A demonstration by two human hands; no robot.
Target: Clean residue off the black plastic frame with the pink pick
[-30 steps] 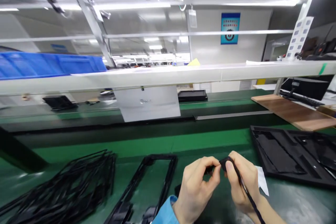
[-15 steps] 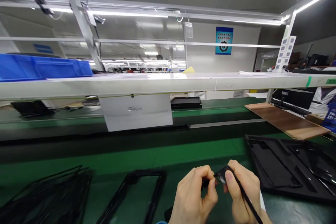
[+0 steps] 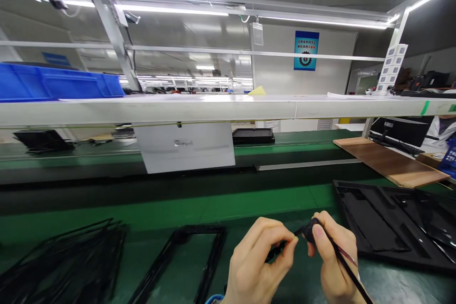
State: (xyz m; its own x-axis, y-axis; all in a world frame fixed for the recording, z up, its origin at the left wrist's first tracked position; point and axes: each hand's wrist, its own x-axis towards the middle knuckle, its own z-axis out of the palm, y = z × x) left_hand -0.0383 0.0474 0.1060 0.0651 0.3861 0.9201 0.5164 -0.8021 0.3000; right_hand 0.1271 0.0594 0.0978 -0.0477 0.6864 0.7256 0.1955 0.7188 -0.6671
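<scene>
Both hands hold a thin black frame (image 3: 351, 270), of which a rounded corner and a long narrow side show. My right hand (image 3: 335, 259) is closed round the corner, thumb on top, and the narrow side runs down past the palm to the bottom edge. At the left, my left hand (image 3: 261, 259) pinches another stretch of the same black part between thumb and forefinger. A thin reddish strip shows beside the right hand. Another black rectangular frame (image 3: 210, 259) lies on the green work surface, left of my left hand.
A pile of thin black frames (image 3: 67, 266) lies at lower left. At right sits a black tray (image 3: 370, 228) with dark panels, below a brown board (image 3: 388, 161). A white shelf (image 3: 213, 110) crosses above, with a white sheet (image 3: 185, 149) hanging under it.
My right hand has turned slightly, and the shiny patch at the frame's corner no longer shows. The reddish strip has come into sight. My left hand has shifted slightly, still pinching.
</scene>
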